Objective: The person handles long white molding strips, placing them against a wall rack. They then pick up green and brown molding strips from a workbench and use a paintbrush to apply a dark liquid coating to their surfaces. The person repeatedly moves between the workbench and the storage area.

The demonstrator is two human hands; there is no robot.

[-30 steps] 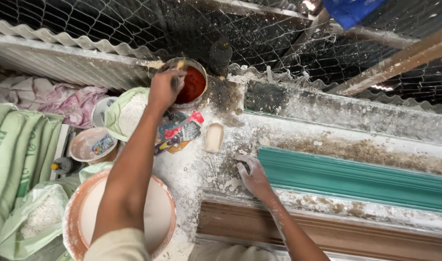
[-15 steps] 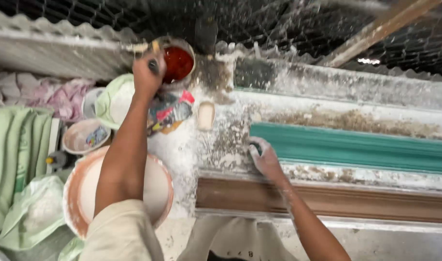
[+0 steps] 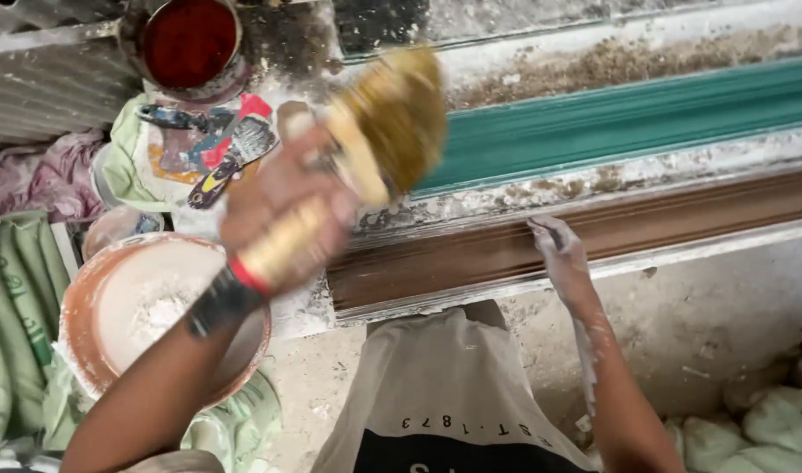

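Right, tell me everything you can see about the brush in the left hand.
The brush is wide and flat, with a thick head of yellowish bristles and a pale handle ringed by a red band near its end. The left hand grips the handle, holding the brush tilted, bristles up and to the right. It is blurred, so finer detail is lost. It hangs in the air above the dusty bench, in front of the green moulding, touching only the hand.

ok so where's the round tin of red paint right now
In the head view the round tin of red paint sits at the top left, on the ledge above the paint-smeared cloth, up and left of the left hand holding the wide brush.
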